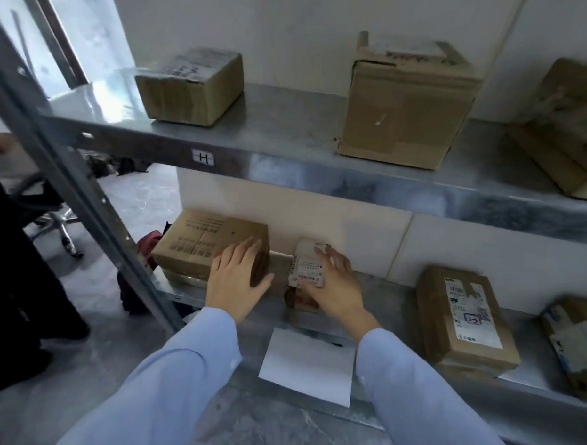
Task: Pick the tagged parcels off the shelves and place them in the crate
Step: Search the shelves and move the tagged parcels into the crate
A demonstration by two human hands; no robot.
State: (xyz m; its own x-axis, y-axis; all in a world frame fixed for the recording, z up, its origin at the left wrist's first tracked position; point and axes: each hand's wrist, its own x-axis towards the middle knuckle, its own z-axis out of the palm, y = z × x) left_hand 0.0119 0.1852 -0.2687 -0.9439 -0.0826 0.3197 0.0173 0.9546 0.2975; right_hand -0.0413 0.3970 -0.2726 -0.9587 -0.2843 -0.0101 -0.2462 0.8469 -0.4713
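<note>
The metal shelves [288, 152] held several boxes. On the lower shelf the left hand [237, 280] lay open, fingers straight, on a brown box [198, 245]. The right hand [336, 287] curled round the small labelled parcel [308, 269] just beside it: the pick-up step, apparently. The next move called for lifting it clear toward the crate, which was out of sight. The label print was unreadable.

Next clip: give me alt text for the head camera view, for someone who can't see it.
On the lower shelf, the person's left hand rests on the end of a cardboard box while the right hand holds a small labelled parcel beside it. More brown boxes sit on the upper shelf marked H.
</note>
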